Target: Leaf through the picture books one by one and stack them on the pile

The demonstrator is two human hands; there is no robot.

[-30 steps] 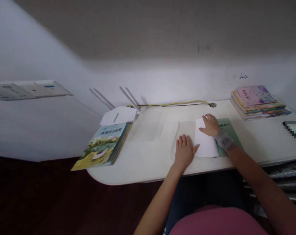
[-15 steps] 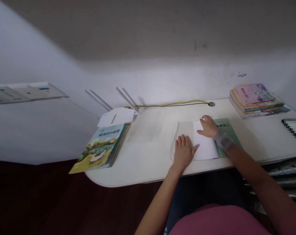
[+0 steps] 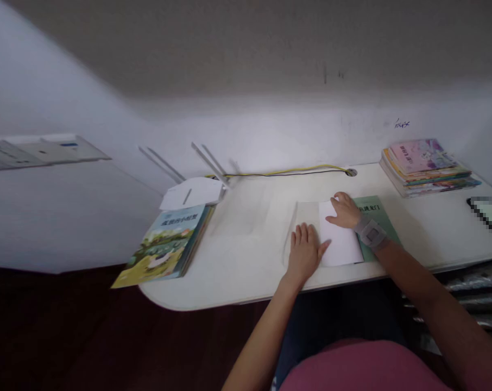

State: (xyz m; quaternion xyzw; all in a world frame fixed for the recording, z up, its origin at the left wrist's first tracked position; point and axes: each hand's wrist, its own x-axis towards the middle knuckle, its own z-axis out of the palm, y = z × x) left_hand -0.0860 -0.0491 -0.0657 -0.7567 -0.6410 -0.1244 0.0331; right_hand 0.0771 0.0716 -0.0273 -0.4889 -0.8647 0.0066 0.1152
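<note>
From the head camera we see the left hand (image 3: 305,252) lying flat on the desk (image 3: 238,260), palm down, fingers straight and a little apart, thumb touching the near left edge of a white sheet (image 3: 341,247). The right hand (image 3: 346,210), with a grey band (image 3: 371,232) on its wrist, rests on the sheet's far end with its fingers bent. Whether they pinch the edge we cannot tell. The sheet lies across the left part of a green book (image 3: 378,214), near the desk's front edge.

We judge the sheet light, thin and limp. It would slide on the smooth cover and crease easily, so it is best pressed flat or taken by a free edge or corner.

A book stack (image 3: 427,165) sits far right, and a picture book (image 3: 164,244) and a router (image 3: 193,191) far left.
</note>
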